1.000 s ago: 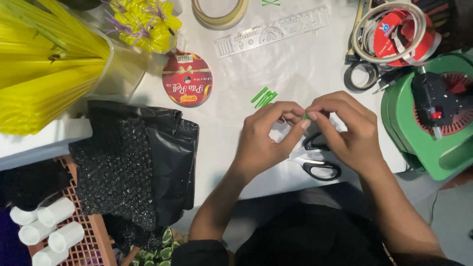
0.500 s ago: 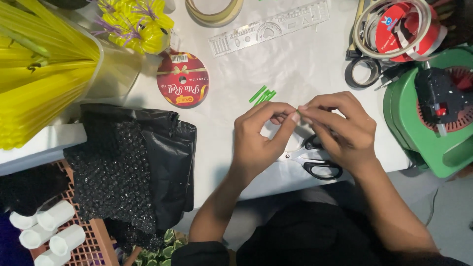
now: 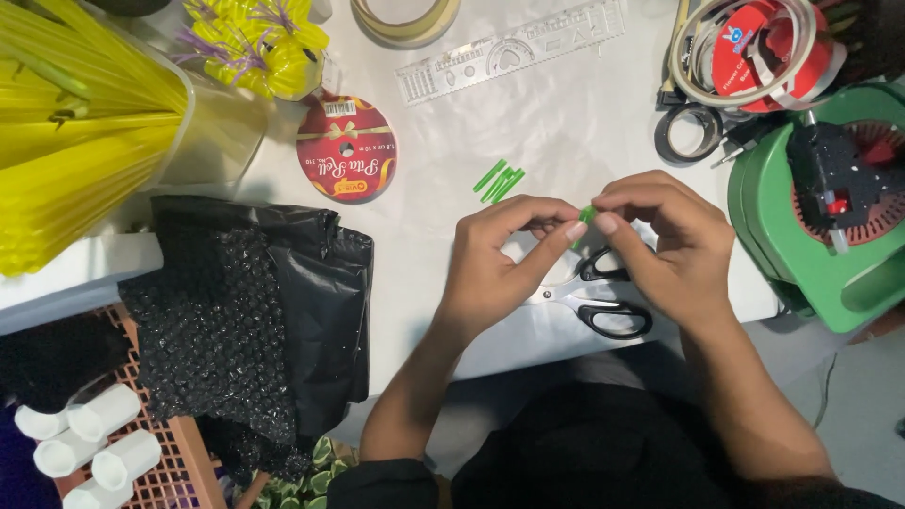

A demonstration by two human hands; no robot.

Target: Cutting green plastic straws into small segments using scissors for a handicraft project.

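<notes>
- While both hands meet over the white surface [image 3: 566, 123], the left hand [image 3: 500, 264] and right hand [image 3: 669, 245] pinch a short green piece [image 3: 586, 215] between their fingertips, each grip closed on it, just above the surface's near edge.
- Black-handled scissors [image 3: 594, 292] lie on the surface directly under the hands, untouched and partly hidden by them.
- Several cut green pieces [image 3: 498, 181] of similar length rest together on the surface just beyond the left hand, which suggests some of the cutting is done; how many more are wanted cannot be judged.
- A red ribbon spool [image 3: 347, 149] and a clear stencil ruler [image 3: 514, 52] lie farther back, near a roll of tape [image 3: 405, 17].
- Yellow straws [image 3: 75, 123] fill a clear container at the far left, beside yellow-and-purple flower shapes [image 3: 255, 42].
- Black bubble wrap [image 3: 245, 311] drapes over the surface's left end.
- A green dispenser [image 3: 830, 217] stands at the right, behind it a black tape roll [image 3: 688, 132].
</notes>
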